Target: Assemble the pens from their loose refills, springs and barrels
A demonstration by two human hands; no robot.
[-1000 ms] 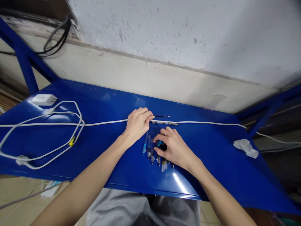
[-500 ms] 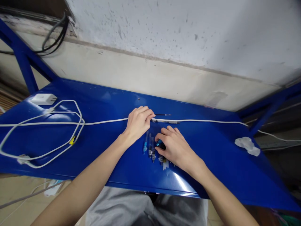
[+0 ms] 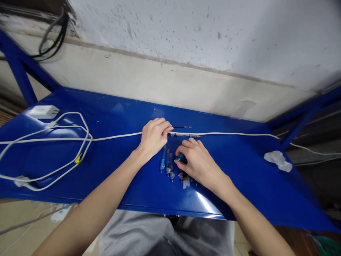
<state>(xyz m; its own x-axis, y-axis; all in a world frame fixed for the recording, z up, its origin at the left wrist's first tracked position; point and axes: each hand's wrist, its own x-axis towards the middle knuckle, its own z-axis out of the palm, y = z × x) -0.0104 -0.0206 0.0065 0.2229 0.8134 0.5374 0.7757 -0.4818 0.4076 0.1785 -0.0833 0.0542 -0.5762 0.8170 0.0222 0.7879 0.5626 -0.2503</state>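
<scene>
My left hand (image 3: 156, 136) is closed at the middle of the blue table, a thin dark pen refill (image 3: 182, 127) sticking out to the right from its fingertips. Just below the refill a pen (image 3: 188, 135) lies along the white cable. My right hand (image 3: 198, 161) curls over the pen parts, its thumb and fingers round a blue piece (image 3: 180, 157). Between the hands several clear pen barrels with blue or black grips (image 3: 168, 165) lie side by side. Short clear tubes (image 3: 186, 182) show below my right hand, which partly hides the parts there.
A long white cable (image 3: 234, 134) crosses the blue table (image 3: 133, 192). At the left are a coiled white cable (image 3: 87, 133) and a white charger (image 3: 44, 111). Crumpled clear plastic (image 3: 278, 160) lies at the right. A wall stands behind the table.
The whole view has shifted slightly. Both hands keep nearly the same places, and the refill stays in my left fingers. A little more of the blue piece shows at my right fingertips.
</scene>
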